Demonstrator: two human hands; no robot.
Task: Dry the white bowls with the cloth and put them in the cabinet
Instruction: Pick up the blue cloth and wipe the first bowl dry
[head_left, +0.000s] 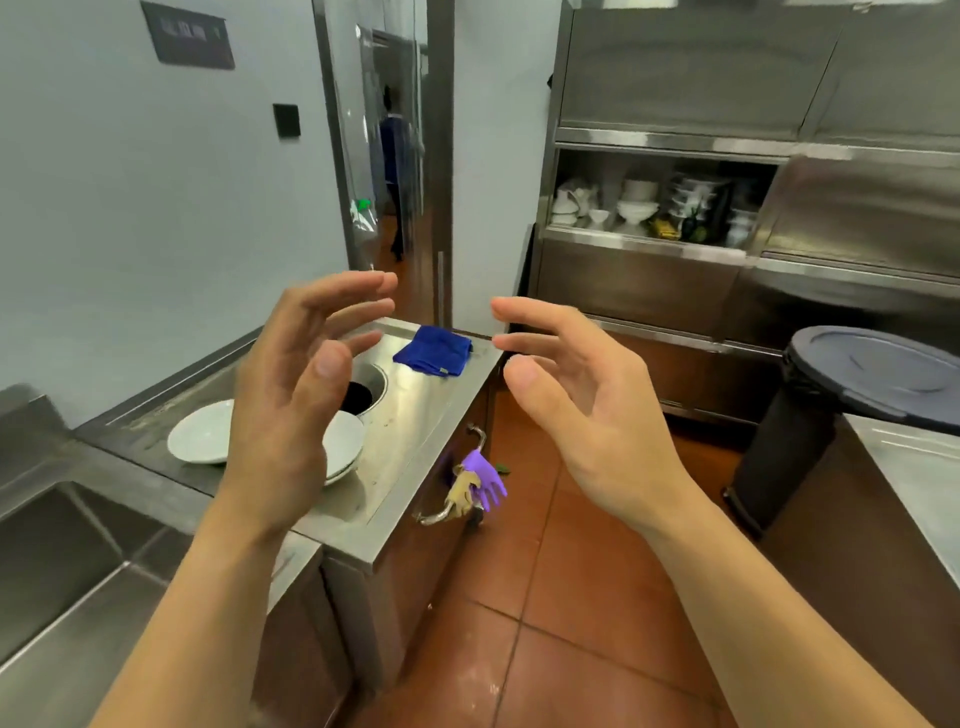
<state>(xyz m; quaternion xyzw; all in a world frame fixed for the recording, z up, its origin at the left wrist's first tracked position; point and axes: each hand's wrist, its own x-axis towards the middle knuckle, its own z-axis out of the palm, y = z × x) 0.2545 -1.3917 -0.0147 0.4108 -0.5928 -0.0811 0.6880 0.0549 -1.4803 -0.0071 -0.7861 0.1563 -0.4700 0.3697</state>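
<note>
L hand (291, 395) & R hand (582, 410) raised, empty, fingers spread, bowls (202, 431) rim-up on left counter (415, 415), folded cloth (434, 351) flat at far end

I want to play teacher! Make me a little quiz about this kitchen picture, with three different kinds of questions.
1. True or false: the left hand is holding the blue cloth.
2. Where does the purple glove hang?
A. on the counter's door handle
B. on the bin lid
C. in the sink
3. Fill in: the white bowls sit on the steel ____.

Key:
1. False. Both the left hand and the right hand are open and empty; the cloth lies folded at the counter's far end.
2. A
3. counter
</note>
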